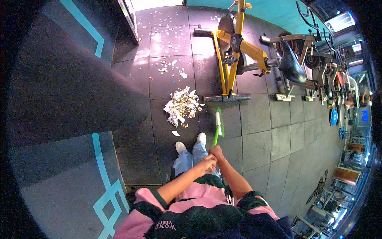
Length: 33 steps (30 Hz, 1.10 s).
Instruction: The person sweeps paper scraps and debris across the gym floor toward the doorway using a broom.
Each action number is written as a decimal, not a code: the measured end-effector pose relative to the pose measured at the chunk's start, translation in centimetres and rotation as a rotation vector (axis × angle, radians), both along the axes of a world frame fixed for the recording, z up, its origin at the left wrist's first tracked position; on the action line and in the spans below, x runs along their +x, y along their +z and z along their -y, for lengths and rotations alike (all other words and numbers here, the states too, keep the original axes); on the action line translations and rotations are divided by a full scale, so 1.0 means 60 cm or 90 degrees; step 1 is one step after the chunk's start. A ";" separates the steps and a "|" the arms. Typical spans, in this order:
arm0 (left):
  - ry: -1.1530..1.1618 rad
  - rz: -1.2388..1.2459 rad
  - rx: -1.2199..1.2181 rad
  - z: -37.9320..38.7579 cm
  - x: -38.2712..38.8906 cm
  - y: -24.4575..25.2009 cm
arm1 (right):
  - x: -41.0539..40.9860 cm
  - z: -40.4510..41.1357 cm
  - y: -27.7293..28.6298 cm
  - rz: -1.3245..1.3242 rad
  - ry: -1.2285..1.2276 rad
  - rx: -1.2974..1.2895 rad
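My left hand [206, 164] is closed around the upper handle of a broom, close against my right hand [216, 152], which grips the same handle just ahead of it. The green handle [215, 139] runs forward to the broom head [220, 122], white with green bristles, low over or on the dark floor tiles. A heap of torn paper and mixed litter [181, 106] lies left of the broom head, in front of my shoes. One white scrap [176, 133] lies apart, near my left shoe. Smaller scraps [170, 44] are scattered beyond the heap.
A yellow exercise bike [235, 56] stands ahead to the right, its rear foot [226, 98] near the heap. More exercise bikes [294, 65] line up to its right. A dark pillar or wall [74, 89] juts in from the left. Gym equipment [346, 174] stands at the far right.
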State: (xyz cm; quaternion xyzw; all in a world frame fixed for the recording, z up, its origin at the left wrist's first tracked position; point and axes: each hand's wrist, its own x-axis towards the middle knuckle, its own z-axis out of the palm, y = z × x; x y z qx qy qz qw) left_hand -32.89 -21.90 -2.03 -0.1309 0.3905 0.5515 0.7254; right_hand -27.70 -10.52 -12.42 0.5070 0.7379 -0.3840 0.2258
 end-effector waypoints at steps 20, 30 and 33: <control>0.028 -0.130 -0.093 0.012 0.000 0.118 | -0.063 0.048 0.102 -0.115 -0.077 -0.249; -0.011 -0.049 -0.101 -0.048 -0.021 0.046 | -0.001 -0.003 -0.065 -0.054 -0.107 -0.149; 0.050 -0.052 -0.119 -0.049 -0.028 0.032 | -0.038 -0.009 -0.078 -0.047 0.020 -0.111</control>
